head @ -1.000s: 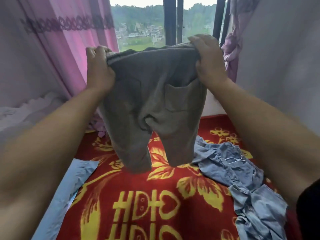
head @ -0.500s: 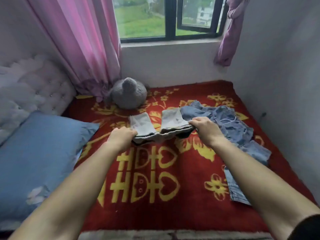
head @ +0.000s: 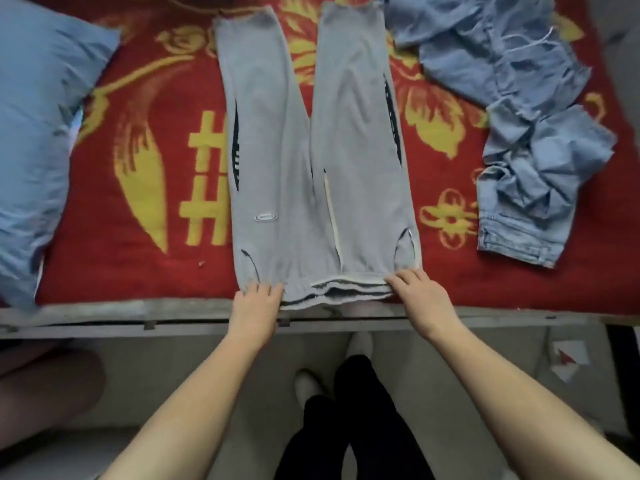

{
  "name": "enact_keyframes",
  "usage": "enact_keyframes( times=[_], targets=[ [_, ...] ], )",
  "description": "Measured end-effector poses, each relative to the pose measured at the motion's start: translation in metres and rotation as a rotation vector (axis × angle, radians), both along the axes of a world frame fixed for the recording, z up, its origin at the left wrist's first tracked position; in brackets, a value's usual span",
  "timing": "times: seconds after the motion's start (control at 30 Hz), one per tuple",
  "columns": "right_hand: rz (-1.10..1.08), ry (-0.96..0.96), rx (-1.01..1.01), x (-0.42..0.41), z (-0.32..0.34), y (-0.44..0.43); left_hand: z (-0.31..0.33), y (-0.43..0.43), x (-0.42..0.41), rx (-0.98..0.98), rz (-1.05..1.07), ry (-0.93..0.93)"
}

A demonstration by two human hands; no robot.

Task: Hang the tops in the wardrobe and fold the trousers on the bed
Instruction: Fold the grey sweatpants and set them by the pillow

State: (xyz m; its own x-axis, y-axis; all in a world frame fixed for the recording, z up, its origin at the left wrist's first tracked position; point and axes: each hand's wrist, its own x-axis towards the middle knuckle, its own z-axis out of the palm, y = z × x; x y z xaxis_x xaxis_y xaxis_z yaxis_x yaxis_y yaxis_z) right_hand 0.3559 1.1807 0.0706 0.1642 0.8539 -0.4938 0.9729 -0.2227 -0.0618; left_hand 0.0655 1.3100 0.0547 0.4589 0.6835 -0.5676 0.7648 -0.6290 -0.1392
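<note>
Grey sweat trousers (head: pixel 311 161) lie flat on the bed's red and yellow blanket (head: pixel 138 202), legs pointing away from me and waistband at the near edge. My left hand (head: pixel 256 306) rests on the waistband's left corner with fingers spread. At the right corner my right hand (head: pixel 420 296) touches the waistband, fingers apart. Neither hand has cloth gripped in it. A crumpled pair of light blue denim trousers (head: pixel 519 126) lies to the right of the grey pair.
A blue pillow (head: pixel 38 133) lies at the bed's left side. The grey bed frame edge (head: pixel 104 317) runs across below the blanket. My legs in dark trousers (head: pixel 346 420) stand on the floor in front of it.
The grey trousers went from held up in the air, to lowered over the bed, to spread flat on the blanket. My view tipped down toward the near bed edge.
</note>
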Motion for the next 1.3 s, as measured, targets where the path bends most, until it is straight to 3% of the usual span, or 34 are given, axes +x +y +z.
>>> enact_keyframes(
  times=[0.1,0.27,0.33,0.43,0.5,0.7,0.83,0.93,1.07,1.17,1.3],
  targets=[
    [-0.018,-0.011,-0.023,-0.001,-0.041,-0.01,-0.036,-0.013,0.004,-0.086,0.056,0.007],
    [-0.039,0.072,-0.172,-0.004,-0.094,-0.028,-0.077,-0.034,0.015,-0.43,0.244,0.144],
    [-0.104,0.145,-0.153,-0.004,-0.101,-0.027,-0.083,-0.038,0.023,-0.385,0.265,0.153],
    [-0.222,0.196,-0.059,0.009,-0.098,-0.014,-0.08,-0.04,0.04,-0.115,0.277,-0.022],
    [-0.336,0.241,0.016,0.022,-0.094,-0.005,-0.079,-0.04,0.054,-0.053,0.258,-0.166],
    [-0.722,0.306,0.186,0.06,-0.104,0.023,-0.085,-0.047,0.114,-0.214,0.22,-0.578],
    [-0.909,0.373,0.221,0.083,-0.117,0.045,-0.091,-0.054,0.159,-0.386,0.293,-0.7],
    [-0.951,0.389,0.265,0.095,-0.126,0.061,-0.098,-0.061,0.191,-0.426,0.348,-0.668],
    [-0.987,0.413,0.328,0.106,-0.138,0.08,-0.111,-0.071,0.229,-0.301,0.361,-0.419],
    [-1.088,0.534,0.331,0.114,-0.144,0.098,-0.118,-0.074,0.248,-0.238,0.405,-0.298],
    [-1.201,0.697,0.321,0.121,-0.142,0.119,-0.118,-0.068,0.257,-0.292,0.421,-0.283]
  ],
)
